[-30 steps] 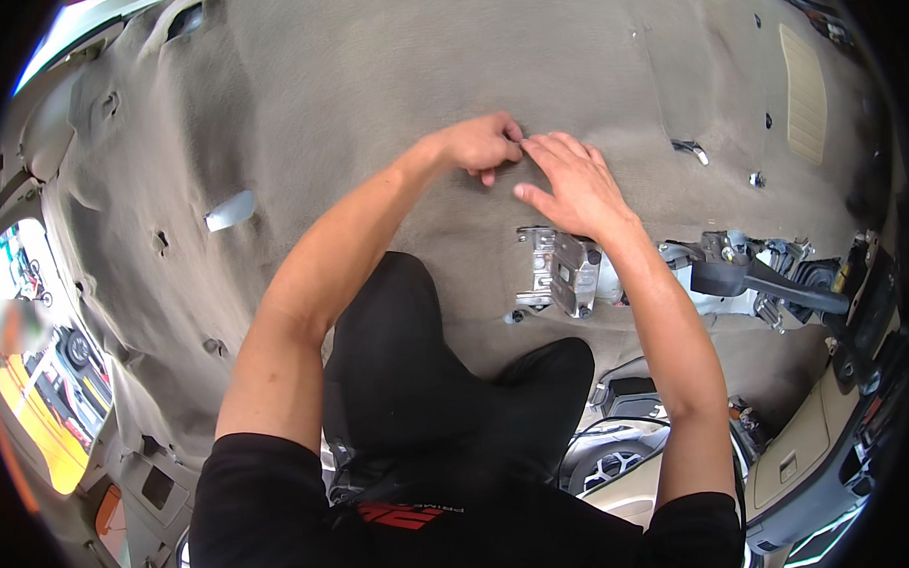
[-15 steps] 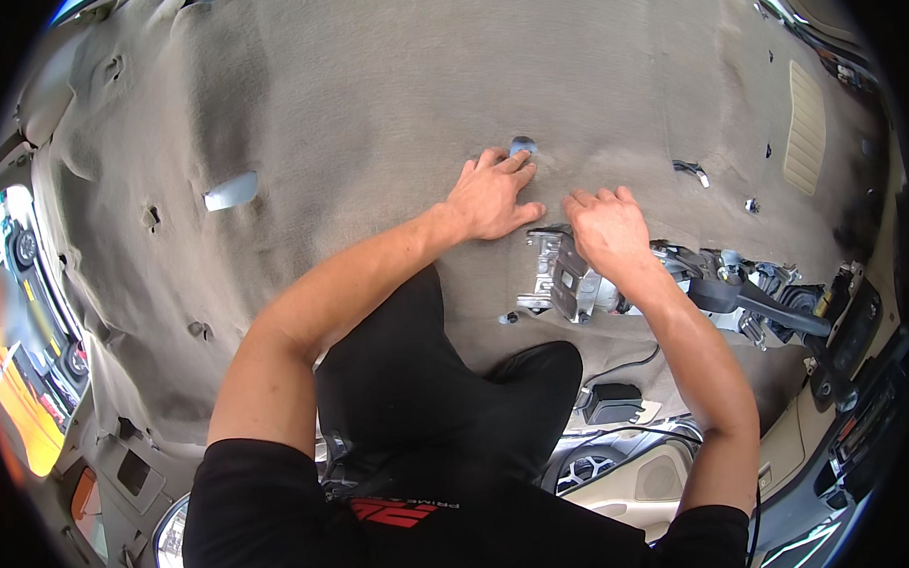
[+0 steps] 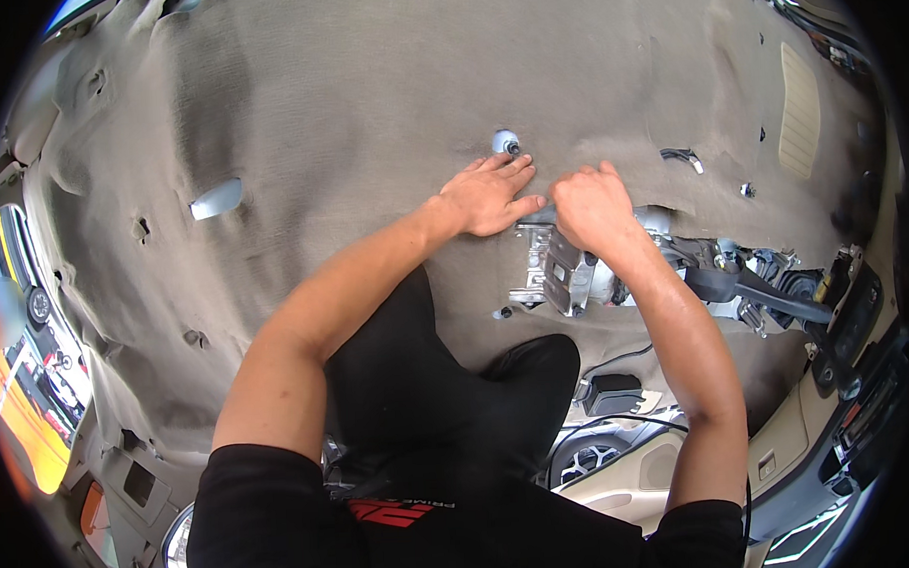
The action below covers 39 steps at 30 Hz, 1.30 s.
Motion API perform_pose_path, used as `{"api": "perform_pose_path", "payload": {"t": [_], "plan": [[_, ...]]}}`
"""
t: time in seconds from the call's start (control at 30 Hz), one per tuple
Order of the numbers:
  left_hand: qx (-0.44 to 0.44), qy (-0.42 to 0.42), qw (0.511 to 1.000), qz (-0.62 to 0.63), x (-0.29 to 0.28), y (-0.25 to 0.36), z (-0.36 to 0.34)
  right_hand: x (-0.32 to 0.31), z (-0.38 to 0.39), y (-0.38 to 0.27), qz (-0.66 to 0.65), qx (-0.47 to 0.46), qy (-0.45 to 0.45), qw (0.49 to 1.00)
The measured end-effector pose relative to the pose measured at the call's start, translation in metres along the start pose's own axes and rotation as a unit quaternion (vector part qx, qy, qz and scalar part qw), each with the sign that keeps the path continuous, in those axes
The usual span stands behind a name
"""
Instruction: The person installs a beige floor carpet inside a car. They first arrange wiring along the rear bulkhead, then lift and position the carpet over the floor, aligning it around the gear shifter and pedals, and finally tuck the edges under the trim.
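Observation:
Beige-grey car floor carpet [image 3: 368,107] spreads under both my hands. My left hand [image 3: 484,197] lies on it with fingers stretched, the fingertips just below a round hole [image 3: 506,142] where a dark stud shows. Close by on the right, my right hand [image 3: 592,211] is closed, its fingers curled over the carpet's edge at the console opening. Below that hand sits a bare metal bracket [image 3: 564,277], partly covered by the hand and wrist. What the curled fingertips touch under the edge is hidden.
Right of my wrist are a dark lever [image 3: 720,283] and exposed console parts. A wiring connector [image 3: 682,158] pokes through the carpet. A black box [image 3: 612,395] with a cable lies beside my knee. Past the open doorway stands a wheel [image 3: 589,458].
The carpet edge by my right hand has shifted away from the bracket, baring more metal. The stud now shows in the round hole. My left hand has slid slightly left.

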<state>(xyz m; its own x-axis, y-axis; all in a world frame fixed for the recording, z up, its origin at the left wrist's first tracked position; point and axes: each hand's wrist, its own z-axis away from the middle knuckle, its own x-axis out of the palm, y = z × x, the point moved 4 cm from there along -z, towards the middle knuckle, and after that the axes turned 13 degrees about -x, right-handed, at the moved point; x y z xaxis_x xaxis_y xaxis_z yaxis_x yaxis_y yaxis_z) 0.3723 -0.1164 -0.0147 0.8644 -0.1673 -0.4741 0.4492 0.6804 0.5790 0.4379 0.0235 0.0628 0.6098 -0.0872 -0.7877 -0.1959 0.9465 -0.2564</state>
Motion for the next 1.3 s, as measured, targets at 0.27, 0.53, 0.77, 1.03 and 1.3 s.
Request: {"api": "perform_pose_path", "payload": {"t": [0.27, 0.53, 0.77, 1.03, 1.3], "plan": [[0.021, -0.020, 0.991, -0.131, 0.005, 0.036, 0.001, -0.007, 0.025, 0.002, -0.016, -0.021, 0.010, 1.000], [-0.001, 0.032, 0.991, -0.130, 0.018, 0.031, -0.002, 0.037, 0.048, 0.024, 0.002, 0.021, 0.176, 0.984], [-0.049, 0.176, 0.973, -0.138, 0.028, 0.072, -0.008, 0.014, 0.063, 0.037, -0.024, 0.008, 0.149, 0.989], [-0.095, 0.095, 0.987, -0.084, 0.025, 0.077, -0.004, 0.006, 0.056, 0.035, -0.084, 0.056, 0.012, 0.995], [-0.048, 0.106, 0.988, -0.103, 0.025, 0.072, 0.003, 0.018, 0.047, 0.050, -0.155, 0.099, -0.091, 0.979]]}}
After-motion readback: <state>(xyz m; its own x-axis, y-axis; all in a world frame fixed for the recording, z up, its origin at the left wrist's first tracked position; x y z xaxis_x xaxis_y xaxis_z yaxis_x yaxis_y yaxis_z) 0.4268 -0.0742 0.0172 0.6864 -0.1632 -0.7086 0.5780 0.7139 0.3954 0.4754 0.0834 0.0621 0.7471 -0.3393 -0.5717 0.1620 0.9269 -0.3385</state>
